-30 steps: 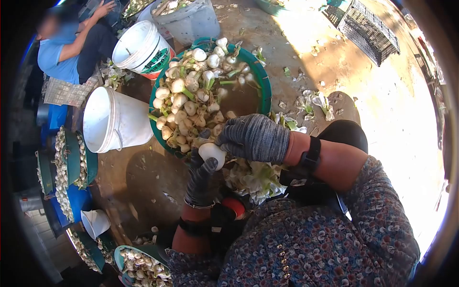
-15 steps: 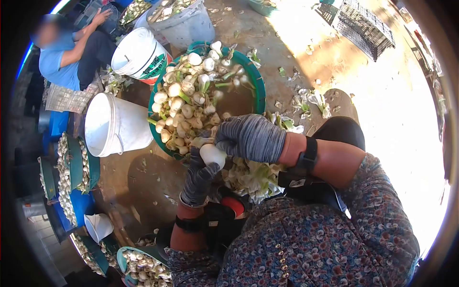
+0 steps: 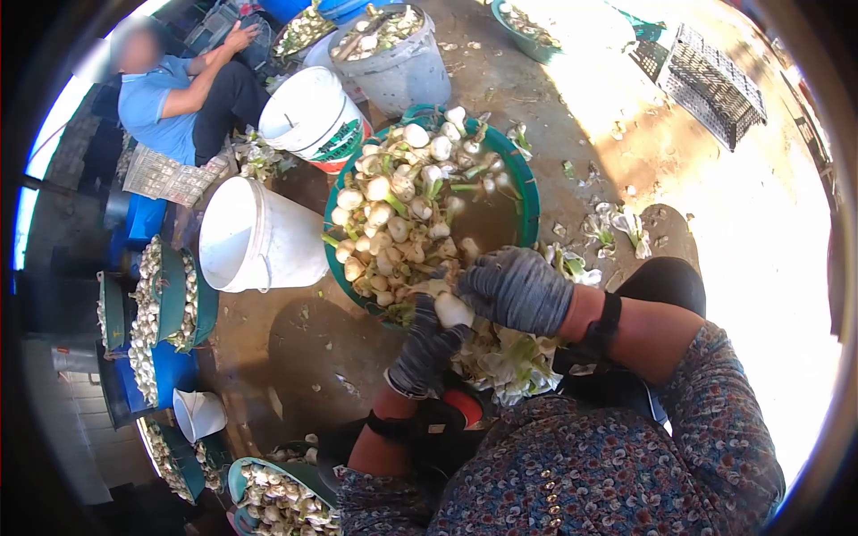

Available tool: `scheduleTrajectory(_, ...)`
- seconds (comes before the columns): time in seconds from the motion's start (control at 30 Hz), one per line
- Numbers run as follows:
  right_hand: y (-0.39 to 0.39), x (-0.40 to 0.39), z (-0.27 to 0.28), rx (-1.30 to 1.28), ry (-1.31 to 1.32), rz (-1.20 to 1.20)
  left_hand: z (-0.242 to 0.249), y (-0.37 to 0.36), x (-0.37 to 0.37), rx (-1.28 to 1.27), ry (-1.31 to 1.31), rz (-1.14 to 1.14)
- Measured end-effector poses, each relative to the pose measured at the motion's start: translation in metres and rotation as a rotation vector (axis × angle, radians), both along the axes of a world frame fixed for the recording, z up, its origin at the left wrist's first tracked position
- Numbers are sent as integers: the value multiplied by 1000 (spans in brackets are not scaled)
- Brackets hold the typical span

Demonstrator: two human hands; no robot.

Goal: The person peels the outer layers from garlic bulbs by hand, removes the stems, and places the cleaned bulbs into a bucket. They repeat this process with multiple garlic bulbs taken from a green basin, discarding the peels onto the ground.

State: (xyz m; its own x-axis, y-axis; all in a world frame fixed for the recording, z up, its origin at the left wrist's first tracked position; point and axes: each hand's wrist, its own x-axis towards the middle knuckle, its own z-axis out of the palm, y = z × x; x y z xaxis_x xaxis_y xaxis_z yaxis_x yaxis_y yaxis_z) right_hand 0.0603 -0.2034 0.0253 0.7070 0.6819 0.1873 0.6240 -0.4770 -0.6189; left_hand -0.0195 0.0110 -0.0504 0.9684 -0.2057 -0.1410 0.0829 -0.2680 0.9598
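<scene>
A white garlic bulb is held low over the near rim of a round green tub. My left hand, in a grey striped glove, grips it from below, fingers closed. My right hand, gloved the same way, is closed against the bulb's right side; its fingertips are partly hidden. The tub holds a heap of garlic bulbs with stalks, plus brownish water on its right. Pale peeled leaves lie in a pile just below my right hand.
White buckets stand left of the tub, and a large grey bucket of garlic behind it. A person sits at upper left. Garlic-filled green basins line the left side. A black crate lies at upper right.
The camera view has swung, so the tub, buckets and hands appear further right and slightly lower. Both hands stay on the garlic bulb, which shows less now between them.
</scene>
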Motion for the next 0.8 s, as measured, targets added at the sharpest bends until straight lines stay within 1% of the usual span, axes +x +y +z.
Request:
scheduleTrajectory(0.03,2,-2,0,-12,-33,-9,-3,0,-4,185,-101,-68)
scheduleTrajectory(0.07,4,-4,1,-23,-68,-18,-2,-3,-7,206,-121,-52)
scheduleTrajectory(0.1,7,-5,0,-6,-89,-7,-2,-7,-8,167,-114,-34)
scheduleTrajectory(0.13,7,-7,-3,29,39,-60,0,-8,-6,121,-105,-23)
scheduleTrajectory(0.17,9,-7,-6,61,169,-115,15,-9,-1,127,-121,-22)
scheduleTrajectory(0.2,12,-7,-11,35,224,-154,30,-13,-2,201,-225,-39)
scheduleTrajectory(0.23,12,-5,-11,34,221,-160,40,-18,-2,271,-322,-59)
scheduleTrajectory(0.27,13,-5,-12,65,302,-191,39,-22,-5,266,-318,-66)
scheduleTrajectory(0.3,14,-6,-15,101,384,-223,37,-26,-13,124,-234,-121)
scheduleTrajectory(0.33,17,-4,-18,97,374,-273,37,-27,-10,-3,-179,-169)
scheduleTrajectory(0.37,17,0,-17,126,330,-260,41,-23,-1,-113,-146,-213)
scheduleTrajectory(0.4,14,1,-17,138,444,-249,48,-21,7,-78,-193,-209)
scheduleTrajectory(0.43,13,2,-16,145,558,-234,52,-24,12,19,-401,-161)
scheduleTrajectory(0.47,15,3,-14,166,518,-216,52,-28,12,109,-601,-111)
scheduleTrajectory(0.5,13,-4,-17,330,550,-170,25,-24,5,119,-620,-108)
scheduleTrajectory(0.53,12,-6,-19,494,581,-119,-19,-10,3,-243,-122,-31)
scheduleTrajectory(0.57,12,-5,-14,503,558,-101,-9,-5,12,-590,377,48)
scheduleTrajectory(0.6,10,-8,-9,436,482,-58,0,-7,0,-292,-24,-12)
scheduleTrajectory(0.63,9,-8,-7,370,412,-21,3,-4,2,-283,-33,-12)
scheduleTrajectory(0.67,9,-8,-7,339,487,-22,4,-2,0,-231,17,-53)
scheduleTrajectory(0.73,7,-7,-8,310,444,-8,3,0,-3,-173,69,-90)
scheduleTrajectory(0.77,6,-6,-8,273,397,0,2,-2,-3,19,-114,-88)
scheduleTrajectory(0.8,9,-6,-8,270,403,-3,0,-5,-5,206,-291,-87)
